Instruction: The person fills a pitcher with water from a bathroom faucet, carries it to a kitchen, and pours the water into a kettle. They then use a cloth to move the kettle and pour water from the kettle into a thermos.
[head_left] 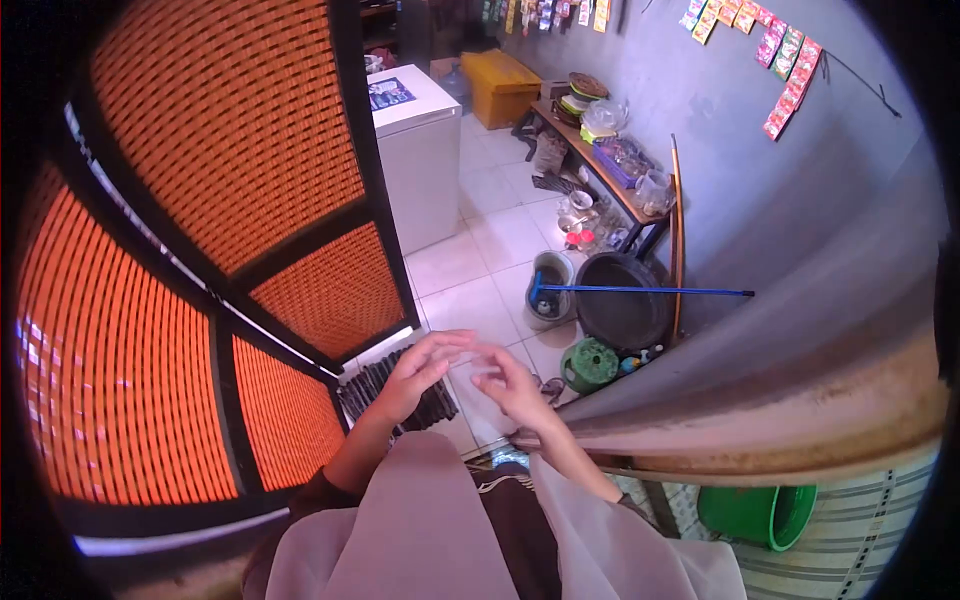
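Note:
My left hand (418, 372) and my right hand (510, 388) are raised in front of my body, with nothing seen in either. The fingers are loosely curved and apart, and the fingertips of the two hands come close together in this view. Below my left hand a dark striped mat (362, 392) lies on the floor. Beyond my right hand stand a grey bucket (536, 318), a wide black basin (622, 322) and a green round container (588, 365). A blue-handled pole (650, 290) rests across the bucket and the basin.
Orange woven screen panels (290, 120) in black frames stand on the left. Behind them is a white chest (425, 185). A wooden bench (615, 190) with baskets and bags runs along the wall, near a yellow box (498, 88). A green tub (760, 512) sits lower right.

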